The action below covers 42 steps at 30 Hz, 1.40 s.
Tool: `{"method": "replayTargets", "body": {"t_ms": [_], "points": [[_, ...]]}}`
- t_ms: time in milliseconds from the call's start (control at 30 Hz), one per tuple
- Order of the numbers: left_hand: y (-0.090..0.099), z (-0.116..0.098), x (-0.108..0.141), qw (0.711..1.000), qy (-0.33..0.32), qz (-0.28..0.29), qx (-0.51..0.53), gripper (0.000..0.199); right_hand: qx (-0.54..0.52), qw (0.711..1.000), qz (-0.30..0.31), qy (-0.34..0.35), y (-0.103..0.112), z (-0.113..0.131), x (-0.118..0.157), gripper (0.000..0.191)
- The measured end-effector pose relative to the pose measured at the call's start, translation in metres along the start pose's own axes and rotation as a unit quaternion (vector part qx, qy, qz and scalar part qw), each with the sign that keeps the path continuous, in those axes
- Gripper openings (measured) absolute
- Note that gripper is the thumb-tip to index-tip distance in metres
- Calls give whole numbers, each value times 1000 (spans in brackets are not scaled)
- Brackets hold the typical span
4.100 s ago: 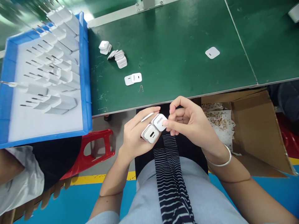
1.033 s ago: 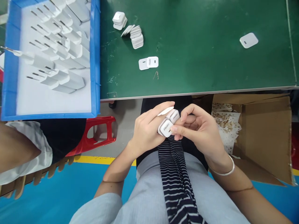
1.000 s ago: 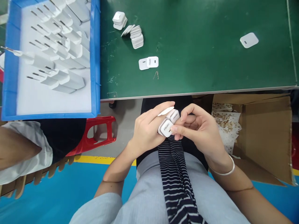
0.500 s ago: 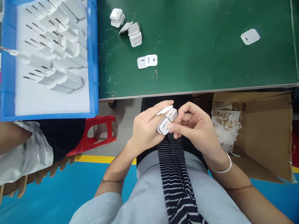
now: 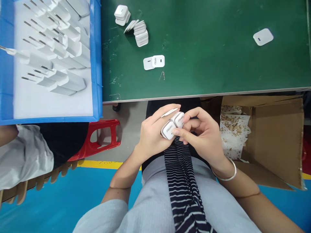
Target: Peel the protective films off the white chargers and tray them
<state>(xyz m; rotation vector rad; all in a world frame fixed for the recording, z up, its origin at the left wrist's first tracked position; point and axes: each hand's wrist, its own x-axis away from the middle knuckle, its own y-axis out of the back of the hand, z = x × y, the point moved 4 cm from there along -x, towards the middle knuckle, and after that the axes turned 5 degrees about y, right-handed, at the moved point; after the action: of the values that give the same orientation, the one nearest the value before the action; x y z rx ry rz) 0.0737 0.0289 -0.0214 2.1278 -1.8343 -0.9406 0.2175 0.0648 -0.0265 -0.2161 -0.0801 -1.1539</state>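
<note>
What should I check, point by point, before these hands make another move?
1. Left hand holding both white blocks: ok.
2. Right thumb on the nearer block's face: ok.
3. Faces pressed fully home: cannot tell, too small to judge.
4. Thin white plate kept by the left fingers: ok.
5. Loose plates on the green table gathered together: not ok, one plate lies apart.

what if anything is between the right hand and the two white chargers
Nothing visible: the right hand has its thumb on the face of the lower charger. The thin white piece in the left hand sits to the side.
</note>
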Motion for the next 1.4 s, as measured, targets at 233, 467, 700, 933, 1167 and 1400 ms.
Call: {"method": "replayTargets", "body": {"t_ms": [233, 467, 700, 933, 1167, 1400], "points": [[5, -1, -3, 993, 42, 8, 106, 37, -36, 998, 34, 25, -3, 7, 8, 16], [9, 2, -2, 988, 53, 10, 143, 36, 30, 996, 34, 71, -4, 11, 13, 14], [7, 3, 2, 991, 44, -19, 127, 36, 101, 987, 36, 122, -14, 15, 11, 30], [11, 4, 5, 995, 22, -43, 87, 36, 114, 986, 42, 116, -19, 10, 6, 32], [14, -1, 9, 997, -26, -55, 39, 37, 103, 982, 37, 155, -20, 11, 6, 22], [122, -54, 1, 974, -98, -100, -179, 41, 34, 963, 62, 260, -7, 38, 26, 45]]}}
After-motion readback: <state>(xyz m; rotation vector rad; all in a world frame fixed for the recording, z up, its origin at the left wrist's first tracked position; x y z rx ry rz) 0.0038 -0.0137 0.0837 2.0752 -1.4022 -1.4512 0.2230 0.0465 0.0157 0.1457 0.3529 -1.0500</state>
